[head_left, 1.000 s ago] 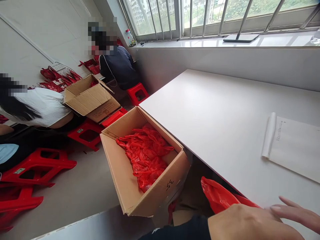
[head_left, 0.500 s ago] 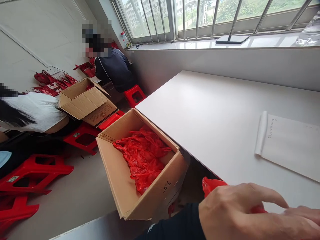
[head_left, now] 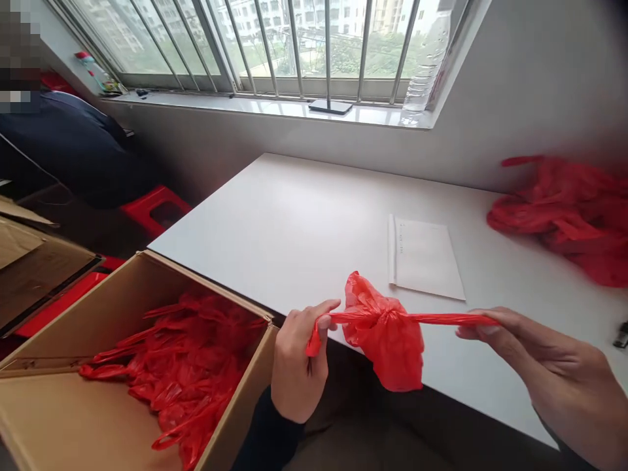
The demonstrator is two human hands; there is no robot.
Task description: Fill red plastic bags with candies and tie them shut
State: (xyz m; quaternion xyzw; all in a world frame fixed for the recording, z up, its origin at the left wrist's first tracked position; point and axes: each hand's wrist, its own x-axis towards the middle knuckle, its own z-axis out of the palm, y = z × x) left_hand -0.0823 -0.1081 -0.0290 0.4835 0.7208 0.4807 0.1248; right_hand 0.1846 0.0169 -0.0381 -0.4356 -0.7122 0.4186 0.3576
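A red plastic bag point(head_left: 392, 347), knotted at its middle, hangs between my two hands just in front of the table edge. My left hand point(head_left: 301, 360) pinches one twisted handle, and a loose end sticks out below its fingers. Out to the right, my right hand point(head_left: 544, 366) grips the other handle, drawn straight and taut. What the bag holds cannot be seen. Beside my left hand stands an open cardboard box point(head_left: 245, 392) with several red plastic bags point(head_left: 181, 373) heaped inside.
The white table point(head_left: 294, 216) bears a paper pad point(head_left: 426, 255) and a pile of red bags point(head_left: 564, 209) at right. A clear bottle point(head_left: 426, 65) and a phone-like flat object point(head_left: 330, 106) rest on the sill. A person in dark clothing point(head_left: 63, 144) sits at left near a red stool point(head_left: 159, 208).
The view has swung right. Both hands now show fully, stretching the knotted bag between them; before, it was mostly hidden behind a hand near the table edge.
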